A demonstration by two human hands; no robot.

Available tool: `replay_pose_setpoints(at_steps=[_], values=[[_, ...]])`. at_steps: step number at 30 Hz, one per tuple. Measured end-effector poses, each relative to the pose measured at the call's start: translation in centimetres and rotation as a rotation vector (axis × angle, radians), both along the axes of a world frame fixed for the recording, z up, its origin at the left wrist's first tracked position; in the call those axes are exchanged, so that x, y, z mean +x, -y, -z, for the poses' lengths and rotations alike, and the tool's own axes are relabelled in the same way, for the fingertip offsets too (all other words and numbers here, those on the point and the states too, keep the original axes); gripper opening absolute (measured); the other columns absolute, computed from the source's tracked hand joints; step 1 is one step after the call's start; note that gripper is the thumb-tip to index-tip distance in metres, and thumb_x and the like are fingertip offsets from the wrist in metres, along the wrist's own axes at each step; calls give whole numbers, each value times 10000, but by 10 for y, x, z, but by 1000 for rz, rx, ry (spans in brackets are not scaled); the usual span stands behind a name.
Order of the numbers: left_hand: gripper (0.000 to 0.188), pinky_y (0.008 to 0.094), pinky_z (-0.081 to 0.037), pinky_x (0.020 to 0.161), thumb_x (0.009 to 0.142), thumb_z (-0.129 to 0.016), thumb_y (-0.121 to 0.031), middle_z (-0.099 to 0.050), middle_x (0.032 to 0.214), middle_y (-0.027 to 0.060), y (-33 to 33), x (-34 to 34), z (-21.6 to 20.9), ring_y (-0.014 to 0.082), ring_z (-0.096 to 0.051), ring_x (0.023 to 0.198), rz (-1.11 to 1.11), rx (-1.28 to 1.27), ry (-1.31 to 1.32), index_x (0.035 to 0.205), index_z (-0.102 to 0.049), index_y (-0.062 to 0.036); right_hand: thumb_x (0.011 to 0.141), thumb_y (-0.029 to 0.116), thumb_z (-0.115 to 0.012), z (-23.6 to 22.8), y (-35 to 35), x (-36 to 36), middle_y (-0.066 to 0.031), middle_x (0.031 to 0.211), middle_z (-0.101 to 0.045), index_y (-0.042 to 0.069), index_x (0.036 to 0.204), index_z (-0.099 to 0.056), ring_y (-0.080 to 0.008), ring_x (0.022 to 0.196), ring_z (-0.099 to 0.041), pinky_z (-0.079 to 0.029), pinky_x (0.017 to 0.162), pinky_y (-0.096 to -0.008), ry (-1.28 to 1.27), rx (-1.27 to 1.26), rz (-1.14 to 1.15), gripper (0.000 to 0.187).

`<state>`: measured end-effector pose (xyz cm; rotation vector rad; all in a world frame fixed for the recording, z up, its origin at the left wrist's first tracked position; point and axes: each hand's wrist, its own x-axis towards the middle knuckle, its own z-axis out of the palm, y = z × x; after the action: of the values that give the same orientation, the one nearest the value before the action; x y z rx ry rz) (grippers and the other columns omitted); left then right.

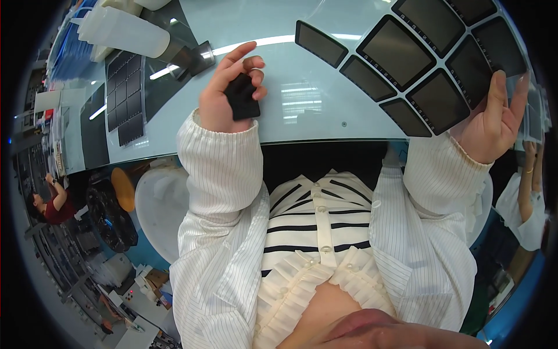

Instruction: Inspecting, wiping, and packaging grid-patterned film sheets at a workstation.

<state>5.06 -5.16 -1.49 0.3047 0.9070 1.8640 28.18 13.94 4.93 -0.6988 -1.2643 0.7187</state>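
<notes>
My left hand (216, 103) is raised over the glassy pale blue table (302, 116), its fingers curled round a small black pad (243, 98) lying against the palm. Over at the right, my right hand (491, 131) has its fingers stretched out. One fingertip is at the edge of a dark flat panel (497, 43); whether it presses or grips that panel I cannot tell. Several such rectangular panels with black borders, among them a large panel (396, 51) and a narrow panel (321, 43), lie in slanting rows between the hands.
A white squeeze bottle (125, 32) and a metal cylinder (202, 56) are at the far left of the table. Near them lies a grid of small dark panels (123, 96). Blue sheets (70, 49) are stacked behind. Another person (58, 203) is off to the left, one more (523, 203) to the right.
</notes>
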Motion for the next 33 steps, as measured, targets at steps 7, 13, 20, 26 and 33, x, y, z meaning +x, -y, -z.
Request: replay_pose_setpoints(at_steps=[7, 13, 20, 26, 33], values=[[725, 223, -346, 604, 769, -703, -405, -452, 1096, 76, -20, 55, -10, 100, -380, 673, -374, -266, -1045, 1285, -430, 26, 875, 31, -587, 5, 16, -14, -118, 934, -669, -21, 1319, -427, -137, 780, -636, -501, 751, -231, -207, -84, -333, 475], [792, 244, -401, 706, 731, -706, -533, -491, 1038, 77, -34, 59, -2, 119, -455, 797, -252, -101, -991, 1238, -406, -4, 901, 30, -546, 14, 22, -12, -90, 1064, -618, 3, 1350, -400, -112, 928, -577, -435, 851, -213, -116, -77, -363, 473], [647, 303, -388, 934, 894, -519, -472, -524, 1165, 110, -19, 52, 13, 179, -511, 1069, -212, 66, -944, 1281, -389, 30, 927, 27, -501, 26, 24, -20, -62, 1083, -617, 0, 1382, -345, -92, 942, -559, -426, 874, -211, -157, -257, -510, 482], [587, 348, -376, 977, 932, -490, -386, -482, 1280, 120, 4, 44, 21, 213, -486, 1150, 84, 331, -412, 1320, -350, 31, 920, 26, -507, 24, 24, -15, -45, 909, -640, 4, 1391, -332, -66, 834, -545, -412, 794, -188, -88, -248, -548, 503], [468, 252, -404, 718, 931, -432, -420, -542, 974, 103, 29, 41, -10, 162, -527, 832, 61, 118, -496, 1095, -473, 17, 913, 10, -502, -1, 26, -4, 23, 676, -560, 13, 1396, -332, -28, 616, -410, -351, 632, -147, 84, -37, -447, 512]])
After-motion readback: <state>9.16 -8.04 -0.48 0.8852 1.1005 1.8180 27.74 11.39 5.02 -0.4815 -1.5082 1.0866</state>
